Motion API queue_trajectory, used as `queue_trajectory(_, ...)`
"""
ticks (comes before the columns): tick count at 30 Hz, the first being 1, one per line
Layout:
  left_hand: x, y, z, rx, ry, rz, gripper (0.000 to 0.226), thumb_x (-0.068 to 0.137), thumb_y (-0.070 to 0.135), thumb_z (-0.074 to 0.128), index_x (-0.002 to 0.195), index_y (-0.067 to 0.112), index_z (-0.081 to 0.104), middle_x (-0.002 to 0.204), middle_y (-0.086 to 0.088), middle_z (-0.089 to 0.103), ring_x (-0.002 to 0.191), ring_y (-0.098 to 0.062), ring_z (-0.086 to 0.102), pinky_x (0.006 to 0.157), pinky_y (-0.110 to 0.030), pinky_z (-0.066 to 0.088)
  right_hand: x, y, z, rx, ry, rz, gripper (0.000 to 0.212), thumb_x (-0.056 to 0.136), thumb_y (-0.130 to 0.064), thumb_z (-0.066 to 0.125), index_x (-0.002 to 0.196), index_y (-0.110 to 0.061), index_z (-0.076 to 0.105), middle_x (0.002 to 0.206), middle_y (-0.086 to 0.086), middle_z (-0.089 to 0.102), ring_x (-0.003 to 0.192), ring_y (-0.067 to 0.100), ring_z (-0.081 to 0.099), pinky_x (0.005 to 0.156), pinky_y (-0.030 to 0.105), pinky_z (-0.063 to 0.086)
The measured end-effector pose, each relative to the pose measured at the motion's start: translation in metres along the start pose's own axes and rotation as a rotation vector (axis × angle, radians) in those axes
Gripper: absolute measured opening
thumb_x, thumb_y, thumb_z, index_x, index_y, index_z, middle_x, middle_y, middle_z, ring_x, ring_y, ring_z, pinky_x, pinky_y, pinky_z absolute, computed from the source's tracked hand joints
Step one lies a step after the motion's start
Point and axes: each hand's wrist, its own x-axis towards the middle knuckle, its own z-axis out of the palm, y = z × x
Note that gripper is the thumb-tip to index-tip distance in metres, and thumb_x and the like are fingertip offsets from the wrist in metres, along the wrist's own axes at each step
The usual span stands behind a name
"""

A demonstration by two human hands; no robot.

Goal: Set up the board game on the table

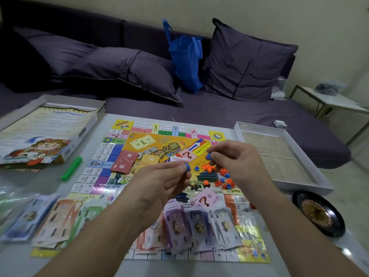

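Note:
The colourful game board (139, 148) lies flat on the white table. Above its middle, my left hand (159, 182) pinches a small blue plastic piece (187, 167) between thumb and fingertips. My right hand (237, 158) pinches another blue piece (208, 156) a little higher and to the right. Between and below the hands, several loose orange and blue plastic pieces (219, 176) lie scattered on the board. A red card stack (124, 161), an orange card stack (148, 160) and a pink chance card (205, 199) lie on the board. Paper money (199, 226) is fanned over the board's near edge.
More paper money (50, 216) lies left of the board. A green marker (71, 168) and the box lid (46, 132) sit at far left. The open box tray (283, 156) sits at right, with a black roulette wheel (319, 214) in front of it. A purple sofa with a blue bag (185, 60) stands behind.

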Motion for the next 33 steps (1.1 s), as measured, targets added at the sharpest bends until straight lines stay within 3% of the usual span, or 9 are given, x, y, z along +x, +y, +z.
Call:
queue_trajectory(4,-0.004,-0.002,0.004,-0.014,-0.016,0.005,0.035,0.081,0.001,0.073,0.114,-0.009,0.072,0.101,-0.026,0.075,0.081,-0.025,0.075,0.069,-0.026,0.064,-0.013,-0.009,0.020,0.133,-0.067,-0.073,0.021,0.095,0.002,0.069,0.093,-0.016,0.080,0.085,0.004,0.079,0.076,0.016,0.070,0.070,0.027,0.058)
queue_trajectory(9,-0.008,-0.001,0.006,-0.066,-0.034,0.014,0.033,0.084,0.002,0.072,0.116,-0.007,0.072,0.100,-0.024,0.076,0.080,-0.025,0.075,0.068,-0.026,0.064,-0.018,-0.005,0.032,0.175,-0.054,-0.073,0.021,0.096,-0.007,0.071,0.094,-0.025,0.081,0.093,0.001,0.079,0.089,0.020,0.073,0.078,0.033,0.061)
queue_trajectory(14,-0.009,0.000,0.006,-0.097,-0.037,0.007,0.030,0.088,0.002,0.071,0.116,-0.008,0.072,0.097,-0.022,0.075,0.079,-0.024,0.075,0.069,-0.026,0.064,-0.018,-0.003,0.034,0.210,-0.080,-0.073,0.018,0.097,-0.008,0.070,0.096,-0.021,0.082,0.076,0.008,0.070,0.060,0.026,0.057,0.058,0.032,0.053)
queue_trajectory(17,-0.010,-0.001,0.007,-0.100,-0.043,-0.010,0.026,0.092,0.001,0.068,0.116,-0.010,0.071,0.091,-0.020,0.074,0.074,-0.022,0.073,0.067,-0.025,0.064,-0.016,-0.002,0.034,0.208,-0.094,-0.072,0.016,0.098,-0.009,0.069,0.097,-0.019,0.081,0.076,0.011,0.071,0.053,0.027,0.053,0.052,0.033,0.051)
queue_trajectory(27,-0.011,0.000,0.012,-0.154,-0.064,-0.051,0.021,0.088,0.010,0.071,0.096,-0.007,0.080,0.088,-0.017,0.072,0.066,-0.018,0.070,0.061,-0.023,0.063,-0.014,0.003,0.039,0.468,-0.155,0.008,0.011,0.087,-0.024,0.073,0.092,-0.015,0.077,0.079,0.017,0.062,0.058,0.023,0.044,0.049,0.027,0.040)
queue_trajectory(30,-0.012,0.000,0.014,-0.168,-0.044,-0.063,0.023,0.094,0.012,0.069,0.101,-0.008,0.078,0.084,-0.016,0.073,0.061,-0.016,0.069,0.056,-0.022,0.061,-0.016,0.004,0.043,0.511,-0.169,0.066,0.010,0.087,-0.024,0.074,0.093,-0.016,0.076,0.086,0.020,0.060,0.068,0.027,0.041,0.052,0.029,0.038)
queue_trajectory(33,-0.013,0.000,0.013,-0.161,-0.034,-0.057,0.024,0.097,0.014,0.067,0.103,-0.007,0.078,0.083,-0.014,0.073,0.061,-0.015,0.068,0.054,-0.021,0.060,-0.017,0.004,0.044,0.465,-0.183,0.076,0.009,0.089,-0.023,0.071,0.093,-0.016,0.074,0.084,0.017,0.062,0.063,0.026,0.044,0.050,0.027,0.041)
